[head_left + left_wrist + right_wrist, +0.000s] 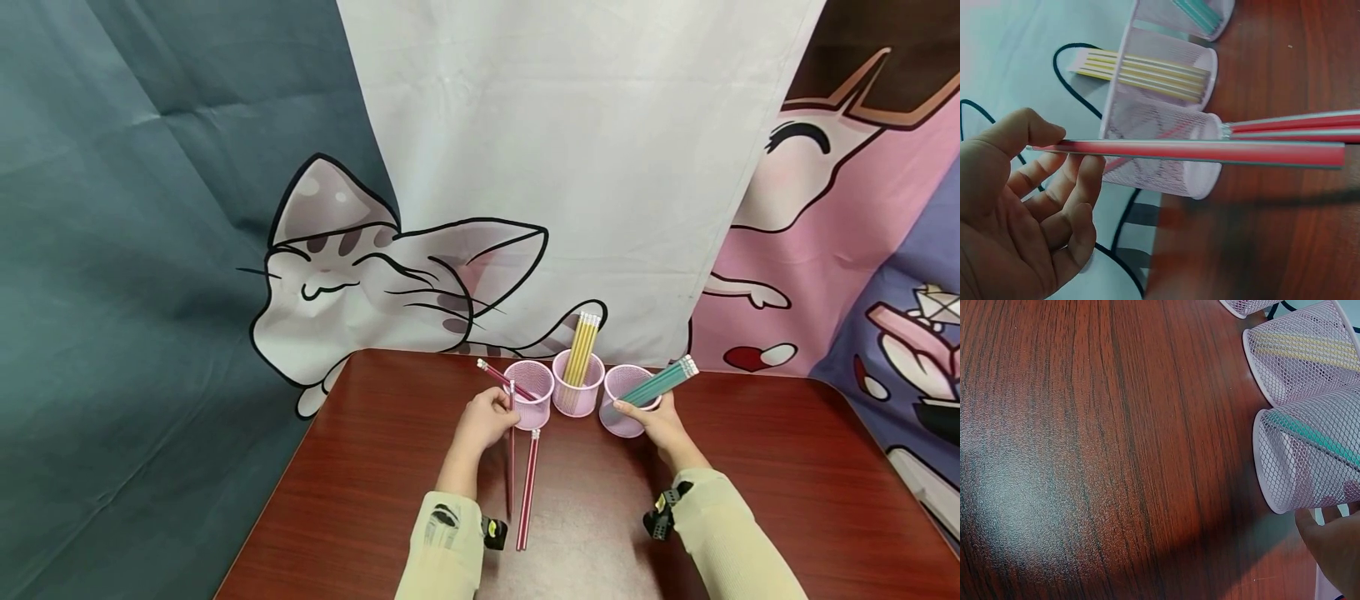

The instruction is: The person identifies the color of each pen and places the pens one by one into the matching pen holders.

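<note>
Between its thumb and fingers my left hand (pixel 486 421) pinches the upper end of a red pencil (pixel 1210 152), which hangs upright before the left pink mesh pen cup (pixel 534 417). One red pencil leans inside that cup, tilted left. My right hand (pixel 666 429) holds the right pink mesh pen cup (pixel 617 421) by its right side, thumb near the rim. A bundle of teal pencils (pixel 663 382) leans far right in this cup. In the right wrist view, only part of the hand shows beside the cup.
The middle pink mesh cup (pixel 577 404) holds several yellow pencils (pixel 582 346). More red pencils (pixel 528 492) lie side by side on the brown wooden table (pixel 360 500), in front of the left cup. A printed cloth (pixel 570 167) hangs behind the table's back edge.
</note>
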`<state>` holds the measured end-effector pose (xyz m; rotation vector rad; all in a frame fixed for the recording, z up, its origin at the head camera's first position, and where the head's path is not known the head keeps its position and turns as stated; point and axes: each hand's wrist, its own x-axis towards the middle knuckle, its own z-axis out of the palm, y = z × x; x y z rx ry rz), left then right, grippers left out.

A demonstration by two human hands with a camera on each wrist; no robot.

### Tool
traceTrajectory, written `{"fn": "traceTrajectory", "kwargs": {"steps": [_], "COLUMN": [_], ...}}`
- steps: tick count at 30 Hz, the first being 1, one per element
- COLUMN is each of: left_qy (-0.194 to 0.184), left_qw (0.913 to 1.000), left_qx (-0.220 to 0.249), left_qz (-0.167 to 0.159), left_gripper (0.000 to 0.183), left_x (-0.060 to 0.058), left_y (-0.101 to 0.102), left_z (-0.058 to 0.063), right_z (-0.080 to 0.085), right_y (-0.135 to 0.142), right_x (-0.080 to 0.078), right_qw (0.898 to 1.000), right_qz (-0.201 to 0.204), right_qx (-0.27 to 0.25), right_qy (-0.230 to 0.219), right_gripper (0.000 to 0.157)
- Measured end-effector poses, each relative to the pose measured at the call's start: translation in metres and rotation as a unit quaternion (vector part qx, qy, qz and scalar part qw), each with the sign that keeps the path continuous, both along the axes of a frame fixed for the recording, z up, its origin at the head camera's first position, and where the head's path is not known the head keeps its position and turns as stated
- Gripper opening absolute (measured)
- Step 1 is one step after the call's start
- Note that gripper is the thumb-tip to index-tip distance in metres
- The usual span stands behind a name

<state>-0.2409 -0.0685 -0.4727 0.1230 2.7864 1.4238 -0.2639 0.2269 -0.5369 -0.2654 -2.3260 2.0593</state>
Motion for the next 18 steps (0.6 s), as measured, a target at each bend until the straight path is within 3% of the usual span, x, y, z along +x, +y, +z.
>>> {"fn": "traceTrajectory", "kwargs": {"steps": [6, 11, 15, 18], "left_qy": [0.011, 0.036, 0.070, 0.109], "left_qw": [0.9994, 0.9954, 0.9846, 0.9672], "left_qx": [0.014, 0.067, 0.130, 0.194], "left_qz": [0.030, 0.058, 0.095, 0.122], "left_gripper": [0.008, 0.014, 0.016, 0.015], "left_x": [0.000, 0.000, -0.001, 0.000], "left_y": [0.002, 0.002, 0.001, 0.001], "left_z": [0.017, 0.030, 0.036, 0.043], "right_z": [0.002, 0.001, 0.001, 0.001], "right_y": [-0.001, -0.001, -0.001, -0.001], "right_x": [0.001, 0.001, 0.001, 0.002], "right_qw": [1.000, 1.000, 1.000, 1.000], "right_qz": [0.000, 0.000, -0.001, 0.000], "right_qx": [0.002, 0.002, 0.001, -0.001], "right_qy": [0.003, 0.001, -0.001, -0.001], "right_gripper": [0.090, 0.090, 0.089, 0.090]}}
